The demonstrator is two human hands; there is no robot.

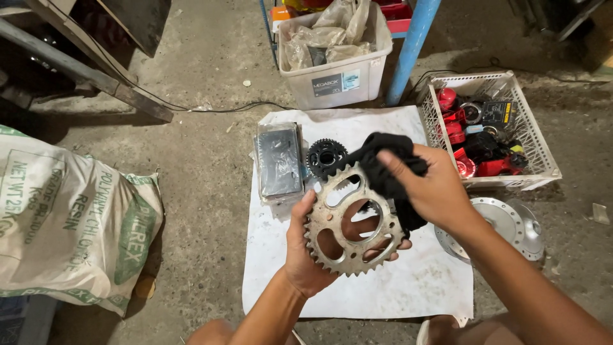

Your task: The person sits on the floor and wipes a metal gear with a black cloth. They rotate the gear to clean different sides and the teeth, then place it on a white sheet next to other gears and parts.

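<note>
My left hand (pixel 305 255) holds a large silver toothed sprocket (pixel 353 223) from below, thumb on its left rim, fingers showing through its cut-outs. My right hand (pixel 429 186) grips a black cloth (pixel 385 171) and presses it against the sprocket's upper right edge. Both hover over a white sheet (pixel 408 287) spread on the concrete floor. A small black gear (pixel 325 157) lies on the sheet just above the sprocket, next to a stack of flat packets in clear plastic (pixel 279 162).
A white lattice basket (pixel 541 153) of red and black parts stands at right, a silver hub disc (pixel 511 223) below it. A clear bin (pixel 338 80) with plastic bags and a blue pole (pixel 412 48) are behind. A large woven sack (pixel 70 223) lies left.
</note>
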